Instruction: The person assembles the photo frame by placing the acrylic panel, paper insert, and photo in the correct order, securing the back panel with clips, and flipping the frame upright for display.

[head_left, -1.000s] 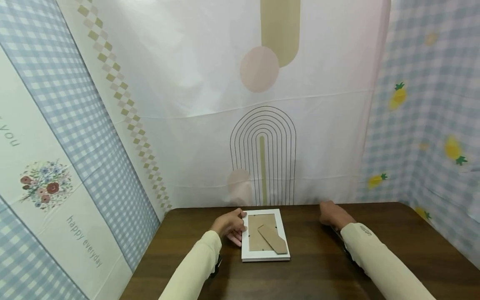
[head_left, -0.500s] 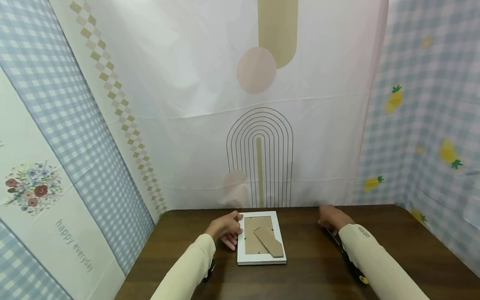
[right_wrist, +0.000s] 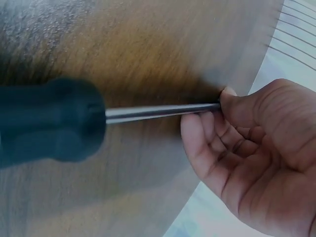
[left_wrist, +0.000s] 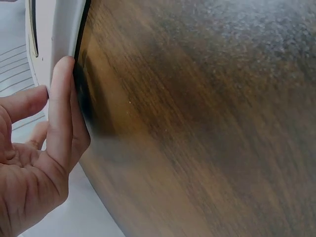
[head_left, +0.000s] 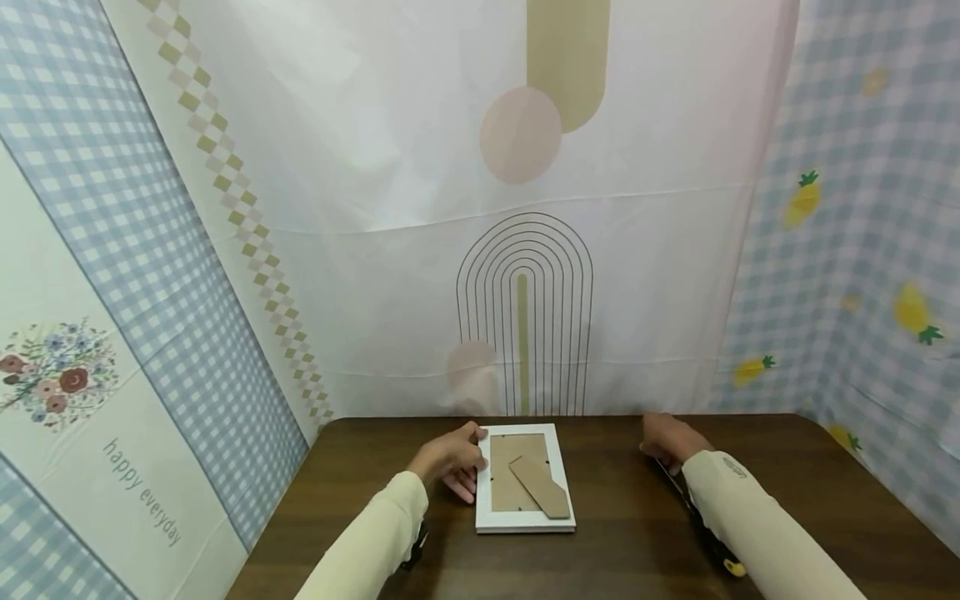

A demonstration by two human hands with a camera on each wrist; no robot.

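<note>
A white picture frame point(head_left: 517, 523) lies back side up on the table, showing its brown backing board point(head_left: 510, 492) and a slanted stand leg point(head_left: 546, 492). My left hand point(head_left: 450, 460) grips its left edge; in the left wrist view a finger lies along the white side while the thumb touches it too. To the right, my right hand point(head_left: 671, 439) pinches the far end of a screwdriver's metal shaft point(right_wrist: 158, 112) between thumb and fingers. The dark screwdriver handle point(right_wrist: 54, 121) points back toward me, its yellow end point(head_left: 733, 568) showing beside the sleeve.
The brown wooden table point(head_left: 615, 533) ends at a patterned white cloth point(head_left: 390, 317) hung behind it. Blue checked cloths point(head_left: 847, 208) hang along both sides. A black strap point(head_left: 416, 546) sits under the left sleeve.
Both hands keep their holds. The screwdriver's yellow handle end has come out from behind the right sleeve. The whole view shifts slightly.
</note>
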